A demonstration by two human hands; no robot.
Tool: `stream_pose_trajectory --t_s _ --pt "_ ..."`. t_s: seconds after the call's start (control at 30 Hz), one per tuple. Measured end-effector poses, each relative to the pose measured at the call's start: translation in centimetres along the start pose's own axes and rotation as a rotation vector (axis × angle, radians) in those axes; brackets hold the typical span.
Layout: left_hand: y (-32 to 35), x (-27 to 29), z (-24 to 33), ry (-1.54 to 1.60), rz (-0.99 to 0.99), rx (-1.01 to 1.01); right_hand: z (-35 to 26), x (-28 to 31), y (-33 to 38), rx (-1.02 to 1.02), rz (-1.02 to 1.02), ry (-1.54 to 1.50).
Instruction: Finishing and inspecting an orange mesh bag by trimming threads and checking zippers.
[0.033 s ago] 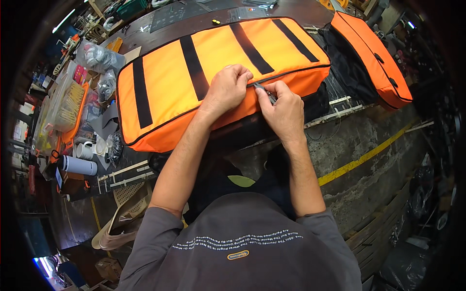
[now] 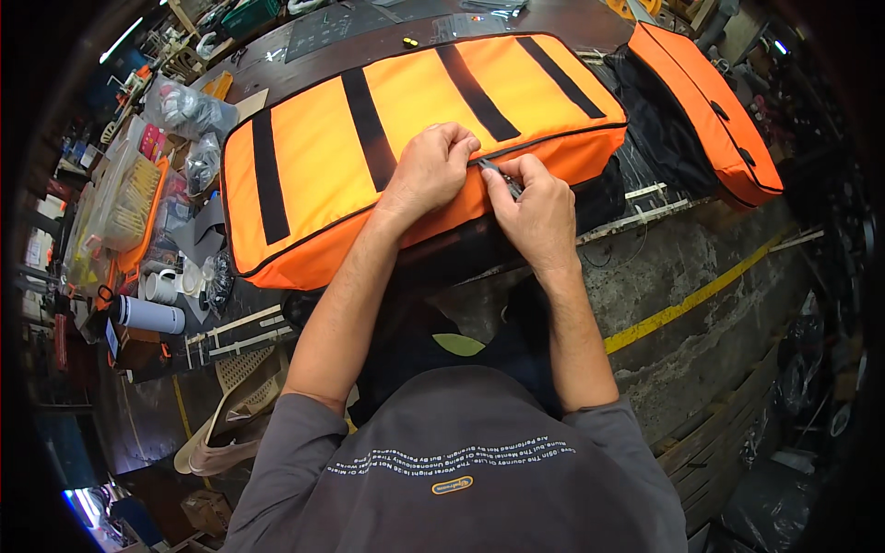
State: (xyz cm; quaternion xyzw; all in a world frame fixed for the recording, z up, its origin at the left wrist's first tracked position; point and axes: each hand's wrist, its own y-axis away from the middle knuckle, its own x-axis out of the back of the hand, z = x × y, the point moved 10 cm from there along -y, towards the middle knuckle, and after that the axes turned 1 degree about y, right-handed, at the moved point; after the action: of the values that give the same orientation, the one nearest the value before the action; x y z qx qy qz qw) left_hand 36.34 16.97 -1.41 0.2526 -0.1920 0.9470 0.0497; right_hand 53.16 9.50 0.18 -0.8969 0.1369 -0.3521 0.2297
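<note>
Counter [image 2: 369, 41]: a dark, cluttered work surface runs across the top of the view; it carries the large bag, with tools and bagged parts heaped along its left end.
Orange bag [image 2: 323, 157]: a broad, flat, padded fabric case crossed by four black straps, lying lengthwise on the counter with its near edge overhanging toward the person; it looks soft and bulky rather than heavy, likely to sag if lifted by one corner; the fabric appears matte and not slippery, so the piped edge or the straps seem the surest places to take hold.
Second orange bag [image 2: 710, 111]: a similar case lies at the right, tilted, well apart from the hands.
Left hand [image 2: 429, 170]: fingers curled and closed on the bag's near seam, pinning the fabric just beside the small tool.
Right hand [image 2: 539, 207]: closed in a pinch on a small dark metal piece [image 2: 498, 175] at the seam, probably a zip pull or a slim tool; which one cannot be told at this size.
Seam line: black piping runs along the near edge between the two hands; judged from here, it is the stiffest part, and the fabric on either side gives under the fingers.
White cylinder [image 2: 147, 315]: lies on its side at the far left, among cups.
</note>
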Motion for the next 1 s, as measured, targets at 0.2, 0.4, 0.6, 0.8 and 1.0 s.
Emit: stream_pose_trajectory --t_s 0.2,0.4,0.6,0.8,1.0 --pt "0.0 -0.7 -0.8 0.050 -0.082 0.064 -0.8 -1.5 0.1 0.004 -0.056 0.003" --pt "0.3 0.0 -0.3 0.079 -0.058 0.063 -1.4 -2.0 0.1 0.040 -0.078 0.062" --pt "6.3 3.4 5.2 0.684 -0.178 -0.088 2.5 -0.1 1.3 -0.101 0.056 -0.127" --pt "17.0 1.4 3.8 0.355 -0.696 -0.167 5.2 -0.5 2.3 -0.256 -0.017 -0.139" --pt "16.2 2.3 3.0 -0.052 -0.393 -0.025 -0.5 -2.5 0.9 0.105 -0.018 -0.332"
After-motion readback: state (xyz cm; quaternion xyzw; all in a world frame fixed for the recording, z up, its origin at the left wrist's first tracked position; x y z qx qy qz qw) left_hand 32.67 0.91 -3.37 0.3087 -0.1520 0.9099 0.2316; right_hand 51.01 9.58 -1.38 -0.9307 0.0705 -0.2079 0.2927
